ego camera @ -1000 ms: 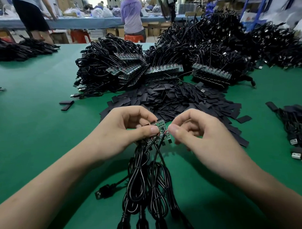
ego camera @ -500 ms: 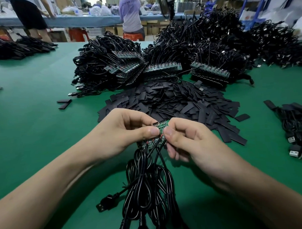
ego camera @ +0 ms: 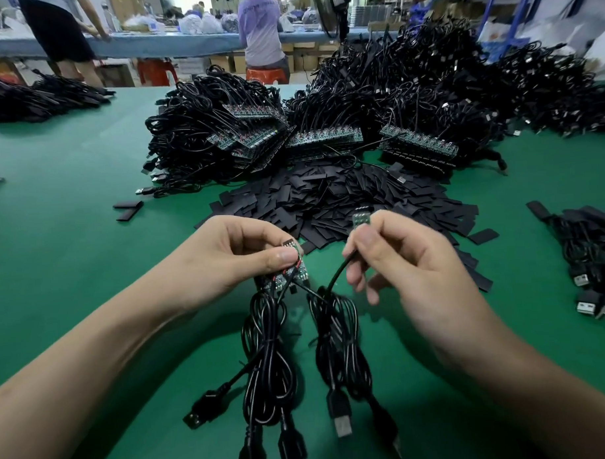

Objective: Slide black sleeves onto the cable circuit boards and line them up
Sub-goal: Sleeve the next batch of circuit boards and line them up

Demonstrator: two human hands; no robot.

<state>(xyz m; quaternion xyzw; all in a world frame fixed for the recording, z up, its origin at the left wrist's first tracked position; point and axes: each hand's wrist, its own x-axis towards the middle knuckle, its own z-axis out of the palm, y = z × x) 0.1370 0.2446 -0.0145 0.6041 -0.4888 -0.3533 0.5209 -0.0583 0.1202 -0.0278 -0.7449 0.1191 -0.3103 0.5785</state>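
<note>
Two risks stand out; the first is a snag. The single circuit board (ego camera: 361, 221) pinched in the right hand (ego camera: 408, 260) trails its own cable (ego camera: 335, 278) down to about 7 o'clock, where it meets the coiled cables (ego camera: 271, 361) hanging from the other boards; a pull toward the sleeves could probably drag those coils and tug the bunch of circuit boards (ego camera: 289, 276) out of line in the left hand (ego camera: 233, 255). The second is strain where the thin wires meet each board, since every board carries the weight of its cable and USB plug (ego camera: 343, 423); a sharp lift might bend a joint. Neither hand has a sleeve, so the right hand would seemingly need a spare finger to lift one from the pile of black sleeves (ego camera: 327, 197), and the flat pieces look likely to come up two at a time.

Left hand: forearm in from 7 o'clock, thumb pressed flat on top of the fanned boards, fingers curled under them, gripping the bunch just above the green worktop (ego camera: 71, 237). Right hand: forearm in from 5 o'clock, thumb and forefinger pinching the lower end of the single board, which stands upright above the knuckles and apart from the bunch; the other fingers hang loosely curled. The sleeve pile lies at 12 o'clock just beyond both hands, with stacked board bundles (ego camera: 325, 137) behind it.
</note>
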